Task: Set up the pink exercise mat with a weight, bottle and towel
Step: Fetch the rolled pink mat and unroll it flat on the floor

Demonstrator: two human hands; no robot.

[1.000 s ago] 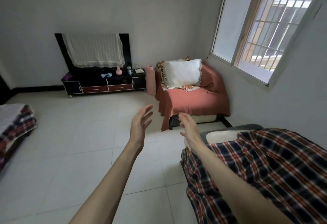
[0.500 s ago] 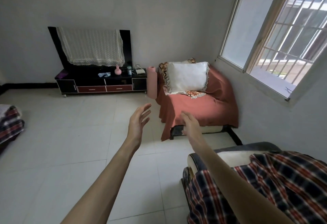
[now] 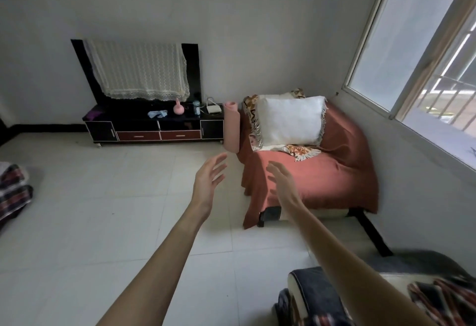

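A rolled pink exercise mat (image 3: 231, 127) stands upright on the floor between the black TV cabinet (image 3: 154, 126) and the red-covered armchair (image 3: 311, 171). On the cabinet top sit a pink kettlebell-shaped weight (image 3: 178, 108), a small clear bottle (image 3: 197, 107) and a crumpled light-blue towel (image 3: 157, 113). My left hand (image 3: 208, 180) and my right hand (image 3: 282, 182) are stretched forward in the air, fingers spread, holding nothing, a little short of the mat.
A white pillow (image 3: 291, 119) lies on the armchair. A lace cloth (image 3: 136, 68) hangs over the screen above the cabinet. A plaid-covered seat (image 3: 386, 297) is at bottom right, another (image 3: 13, 191) at the left edge. White tiled floor (image 3: 103, 210) lies between; a window (image 3: 425, 50) at right.
The view has moved forward toward the cabinet and armchair, which appear larger. The plaid seat at bottom right has slid mostly out of view. Both hands stay open and raised.
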